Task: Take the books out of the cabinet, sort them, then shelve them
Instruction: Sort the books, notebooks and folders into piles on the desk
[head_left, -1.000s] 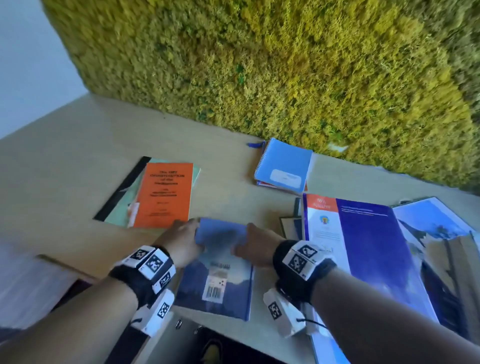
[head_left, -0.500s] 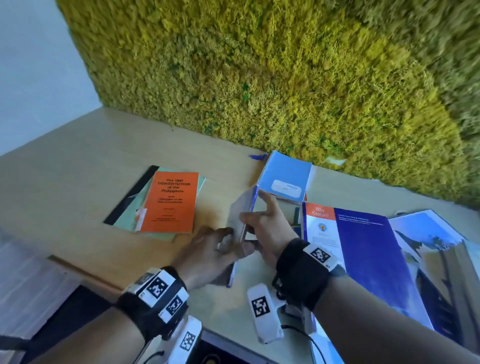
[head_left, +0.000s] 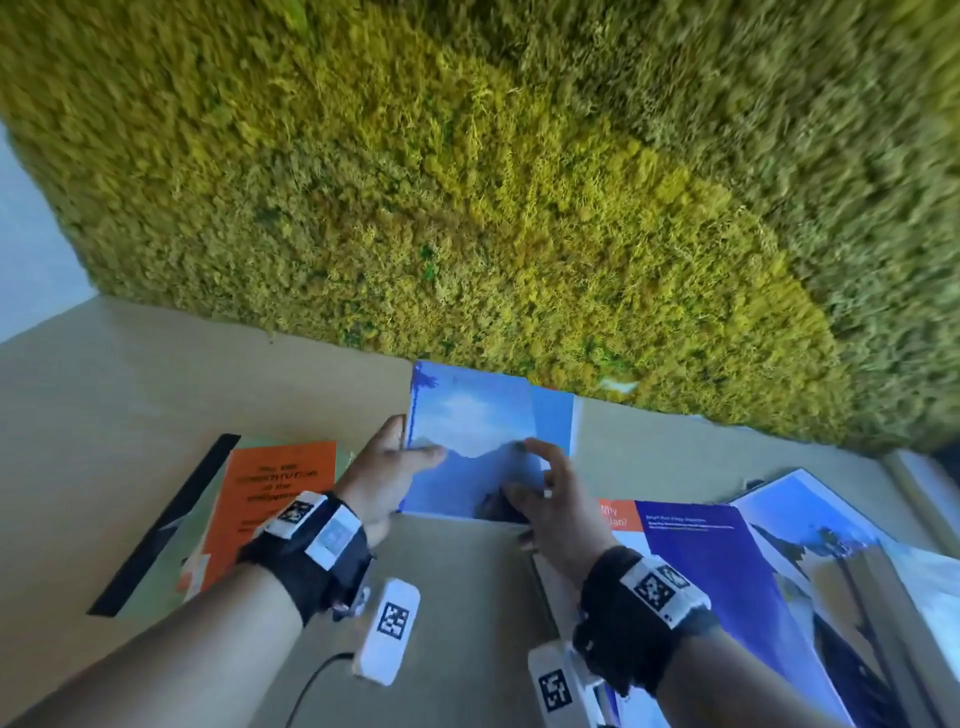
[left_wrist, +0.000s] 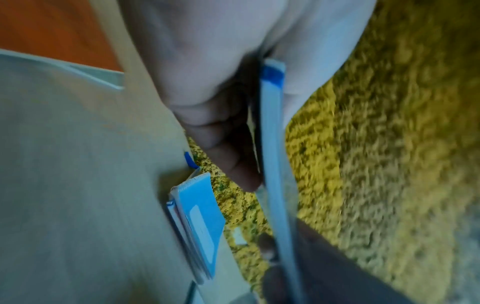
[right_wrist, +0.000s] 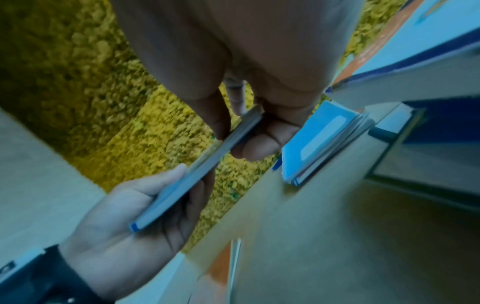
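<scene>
A thin blue book (head_left: 472, 441) with a sky-and-mountain cover is held up above the wooden top (head_left: 130, 395), its cover facing me. My left hand (head_left: 387, 470) grips its left edge, thumb across the cover and fingers behind. My right hand (head_left: 545, 499) pinches its lower right part between thumb and fingers. The same book (right_wrist: 197, 170) shows edge-on in the right wrist view, as does the book (left_wrist: 272, 148) in the left wrist view. A small light-blue notebook (left_wrist: 200, 222) lies on the top behind it, near the moss wall.
An orange booklet (head_left: 270, 509) lies on a green and black one at the left. A purple-and-orange booklet (head_left: 701, 561) and a large picture book (head_left: 841, 566) lie at the right. A yellow-green moss wall (head_left: 493, 182) rises behind the top.
The blue book went from lying flat near the front edge to being lifted, turned over and raised further back, now cover up in both hands. The head view tilted upward.
</scene>
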